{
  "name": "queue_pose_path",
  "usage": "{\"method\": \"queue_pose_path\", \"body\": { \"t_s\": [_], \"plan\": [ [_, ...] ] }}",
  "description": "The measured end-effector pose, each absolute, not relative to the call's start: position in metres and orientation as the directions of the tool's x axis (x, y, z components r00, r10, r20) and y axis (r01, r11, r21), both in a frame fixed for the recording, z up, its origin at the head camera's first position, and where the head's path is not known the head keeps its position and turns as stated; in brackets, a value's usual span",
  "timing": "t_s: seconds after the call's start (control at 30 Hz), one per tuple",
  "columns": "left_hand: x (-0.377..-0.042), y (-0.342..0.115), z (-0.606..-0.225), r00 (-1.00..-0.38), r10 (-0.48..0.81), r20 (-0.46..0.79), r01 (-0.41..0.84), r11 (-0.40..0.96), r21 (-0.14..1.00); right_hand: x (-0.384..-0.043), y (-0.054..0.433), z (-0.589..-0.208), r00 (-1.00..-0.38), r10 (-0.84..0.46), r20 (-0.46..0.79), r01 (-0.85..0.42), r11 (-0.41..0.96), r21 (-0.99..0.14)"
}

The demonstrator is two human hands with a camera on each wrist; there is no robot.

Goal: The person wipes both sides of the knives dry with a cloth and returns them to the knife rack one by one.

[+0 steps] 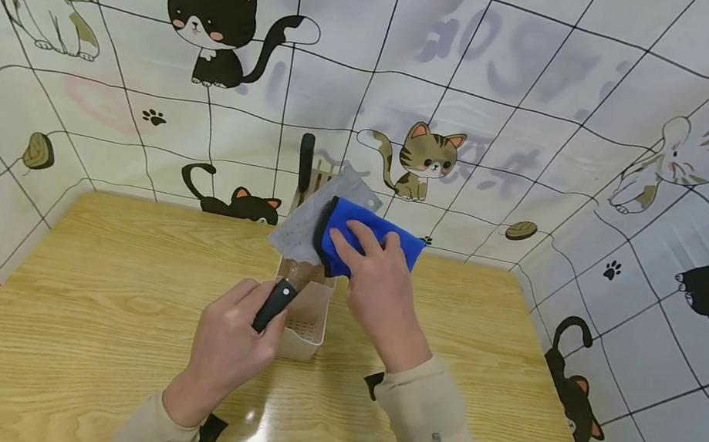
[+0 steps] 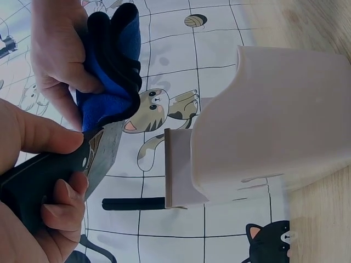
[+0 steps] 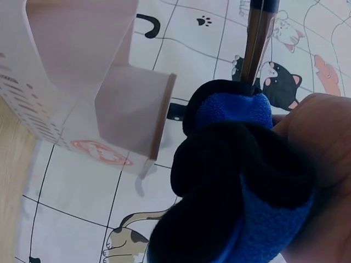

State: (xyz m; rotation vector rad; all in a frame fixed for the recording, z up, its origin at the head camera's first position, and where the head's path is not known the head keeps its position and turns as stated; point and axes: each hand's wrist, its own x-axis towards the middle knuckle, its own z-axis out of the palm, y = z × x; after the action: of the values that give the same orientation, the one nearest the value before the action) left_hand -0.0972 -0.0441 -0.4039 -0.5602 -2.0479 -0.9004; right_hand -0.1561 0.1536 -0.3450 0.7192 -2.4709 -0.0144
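My left hand grips the black riveted handle of a kitchen cleaver, its broad grey blade raised and tilted up to the right. With my right hand I hold a blue cloth with black edging against the blade's right part. The left wrist view has the cloth folded in loops over the blade, hiding much of it. Behind and below the blade stands a beige plastic utensil holder. A black handle sticks up at its back.
The holder rests on a light wooden table, near its far edge. A cat-patterned sheet with grid lines hangs behind and along both sides. Black straps are at both wrists.
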Motion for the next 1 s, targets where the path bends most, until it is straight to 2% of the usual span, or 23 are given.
{"method": "queue_pose_path", "body": {
  "t_s": [0.37,0.63,1.0],
  "plan": [
    [-0.096,-0.046,-0.404,-0.593,0.085,0.801,0.639,0.655,0.404,-0.144,0.142,-0.341,-0.672,-0.567,0.476,-0.550,0.813,0.192],
    [-0.096,-0.045,-0.406,-0.585,0.102,0.805,0.638,0.670,0.379,-0.136,0.135,-0.340,-0.618,-0.594,0.515,-0.583,0.786,0.207],
    [-0.095,-0.046,-0.406,-0.585,0.158,0.795,0.653,0.673,0.348,-0.138,0.130,-0.336,-0.621,-0.598,0.507,-0.585,0.784,0.207]
  ]
}}
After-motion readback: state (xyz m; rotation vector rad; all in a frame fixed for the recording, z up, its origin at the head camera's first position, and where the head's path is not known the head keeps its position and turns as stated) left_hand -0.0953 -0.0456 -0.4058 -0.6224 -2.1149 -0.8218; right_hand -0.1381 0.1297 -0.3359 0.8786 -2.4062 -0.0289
